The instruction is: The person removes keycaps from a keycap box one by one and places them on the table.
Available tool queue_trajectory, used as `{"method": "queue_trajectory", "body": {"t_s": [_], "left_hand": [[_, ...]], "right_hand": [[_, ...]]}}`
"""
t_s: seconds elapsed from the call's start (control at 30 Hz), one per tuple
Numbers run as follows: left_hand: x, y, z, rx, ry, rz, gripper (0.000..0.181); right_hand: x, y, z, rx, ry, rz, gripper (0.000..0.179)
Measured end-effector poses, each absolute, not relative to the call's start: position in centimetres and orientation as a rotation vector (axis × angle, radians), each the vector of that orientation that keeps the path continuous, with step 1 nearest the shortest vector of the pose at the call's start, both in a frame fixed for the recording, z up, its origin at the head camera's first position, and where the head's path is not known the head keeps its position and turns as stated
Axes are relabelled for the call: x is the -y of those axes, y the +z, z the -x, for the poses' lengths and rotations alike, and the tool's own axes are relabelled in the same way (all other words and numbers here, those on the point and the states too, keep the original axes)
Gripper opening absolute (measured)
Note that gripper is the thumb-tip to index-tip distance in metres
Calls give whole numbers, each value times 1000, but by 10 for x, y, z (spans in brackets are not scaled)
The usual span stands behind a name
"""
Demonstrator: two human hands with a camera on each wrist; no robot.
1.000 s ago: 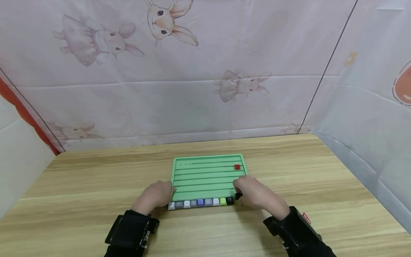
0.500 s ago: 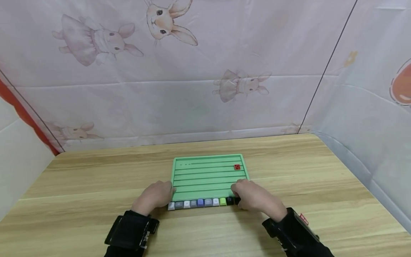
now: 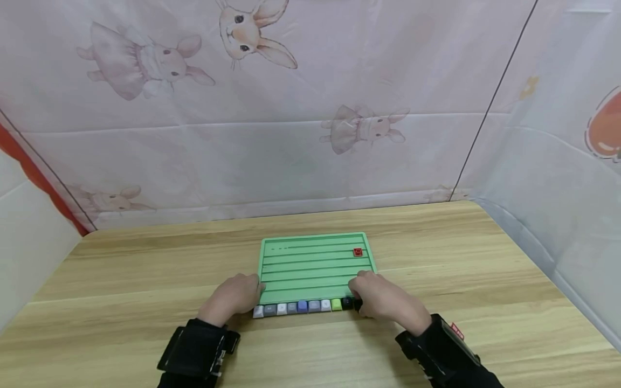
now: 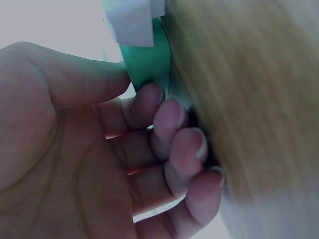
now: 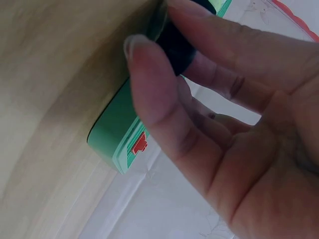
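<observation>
A green ridged tray (image 3: 305,274) lies on the wooden table, its left edge gripped by my left hand (image 3: 234,295). In the left wrist view the thumb is over the rim and the curled fingers (image 4: 187,154) are against the side. Along the tray's front edge runs a row of keycaps (image 3: 303,307) in white, grey, purple, lime and black. At the row's right end my right hand (image 3: 388,297) pinches a black keycap (image 5: 178,47) between thumb and forefinger, close beside another black keycap (image 3: 347,303). A red keycap (image 3: 357,252) sits in an upper groove at the right.
The wooden table (image 3: 145,258) extends around the tray on all sides. Behind it hangs a pale cloth (image 3: 271,161) printed with rabbits, and more cloth (image 3: 558,188) closes off the right side. Black bands (image 3: 201,345) wrap both wrists.
My right hand has moved slightly left and down, bringing the black keycap up to the right end of the row. The left hand has kept its grip on the tray.
</observation>
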State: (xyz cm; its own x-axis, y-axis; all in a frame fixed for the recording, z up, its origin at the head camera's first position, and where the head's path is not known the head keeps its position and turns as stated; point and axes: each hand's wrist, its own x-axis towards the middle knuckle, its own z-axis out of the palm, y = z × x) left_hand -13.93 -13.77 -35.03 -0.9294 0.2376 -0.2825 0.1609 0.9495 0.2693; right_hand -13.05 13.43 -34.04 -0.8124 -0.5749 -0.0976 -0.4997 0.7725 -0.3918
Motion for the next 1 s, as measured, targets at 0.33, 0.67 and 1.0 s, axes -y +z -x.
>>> {"method": "queue_trajectory", "body": {"t_s": [0.33, 0.67, 1.0], "left_hand": [[138, -350, 138, -2783, 370, -291, 22], [138, -349, 138, -2779, 372, -288, 22], [137, -349, 139, -2778, 371, -289, 23]], "right_hand": [[-135, -340, 131, -2731, -519, 858, 28], [-136, -335, 130, -2740, -494, 833, 24], [-135, -336, 130, -2780, -502, 860, 28]]}}
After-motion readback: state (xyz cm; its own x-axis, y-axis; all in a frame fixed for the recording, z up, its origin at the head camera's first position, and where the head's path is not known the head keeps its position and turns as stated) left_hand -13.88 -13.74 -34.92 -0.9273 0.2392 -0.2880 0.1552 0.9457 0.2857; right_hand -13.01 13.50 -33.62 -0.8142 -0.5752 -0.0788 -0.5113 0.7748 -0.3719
